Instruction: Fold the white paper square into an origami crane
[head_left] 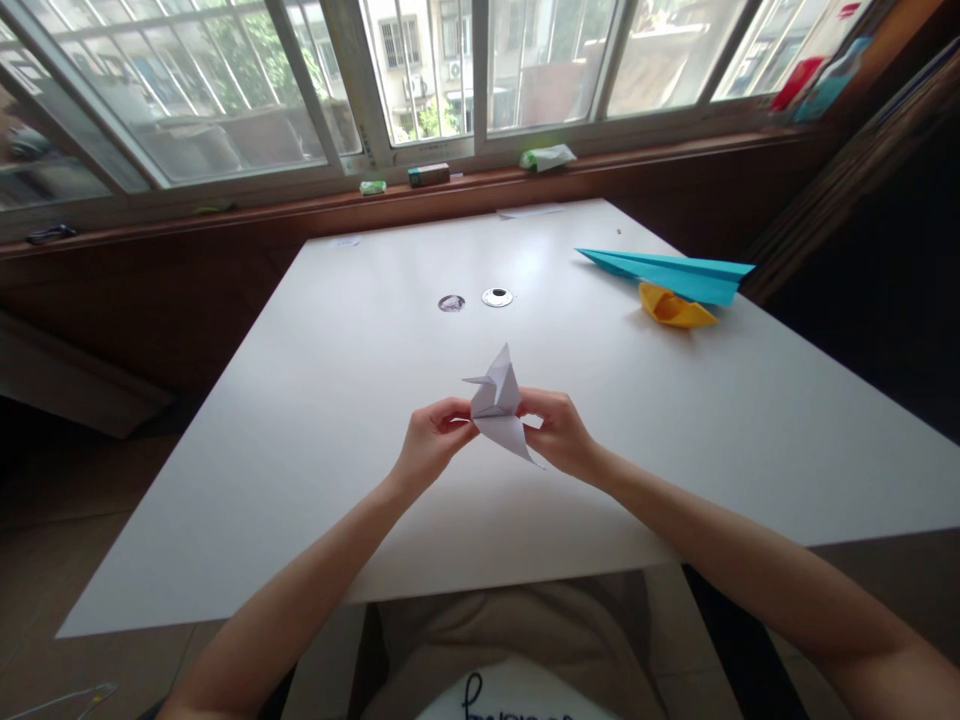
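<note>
A white folded paper crane (pixel 497 393) is held up over the near half of the table, between my two hands. My left hand (pixel 433 440) pinches its left edge between thumb and fingers. On the opposite side my right hand (pixel 562 430) grips the paper the same way. One pointed flap rises at the top, a thin point sticks out to the left, and a wider flap hangs down toward me. Parts of the edges are hidden under my fingertips.
On the white table (pixel 300 350), a blue paper plane (pixel 667 272) and a yellow paper boat (pixel 675 308) lie at the right. Two round discs, one patterned (pixel 451 303) and one white with a dark spot (pixel 496 298), lie beyond my hands. Small packs (pixel 547 157) rest on the windowsill.
</note>
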